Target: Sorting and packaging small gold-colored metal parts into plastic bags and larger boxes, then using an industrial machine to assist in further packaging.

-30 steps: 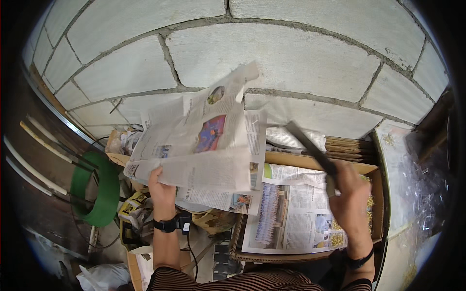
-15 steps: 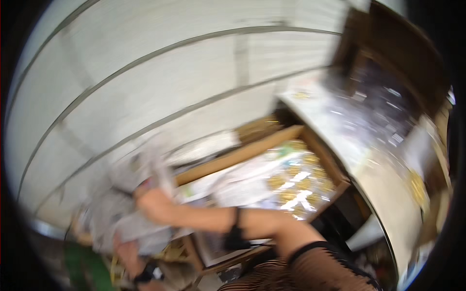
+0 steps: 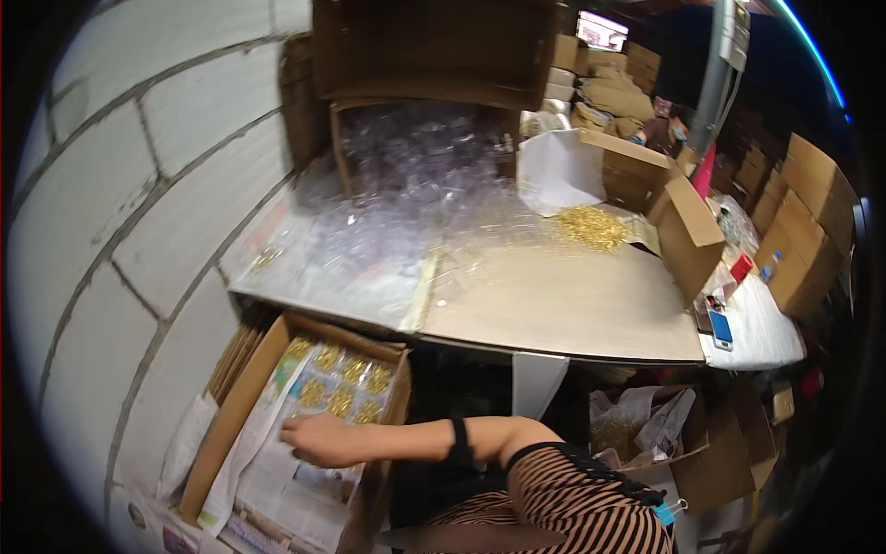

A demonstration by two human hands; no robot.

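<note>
My right hand (image 3: 321, 440), with a black band on its forearm, reaches left over an open cardboard box (image 3: 395, 388). Its fingers are curled together at a printed paper sheet (image 3: 281, 494); whether they grip the sheet is hidden. Beyond the hand, small clear packs of gold-coloured pieces (image 3: 341, 400) lie in rows at the box's far end. The paper covers the nearer part of the box, and its edge runs along the left wall. My left hand is out of view.
Ahead stands a worktable (image 3: 554, 314) with a heap of clear plastic pieces (image 3: 415, 166) and a pile of gold pieces (image 3: 591, 228). Another open carton (image 3: 688, 443) with plastic lining sits at right. A block wall (image 3: 101, 277) rises at left.
The view has swung right, bringing the worktable into sight. My right hand has come from the grey sheeting beside the box to over the box. My left hand, wearing a watch, has left view.
</note>
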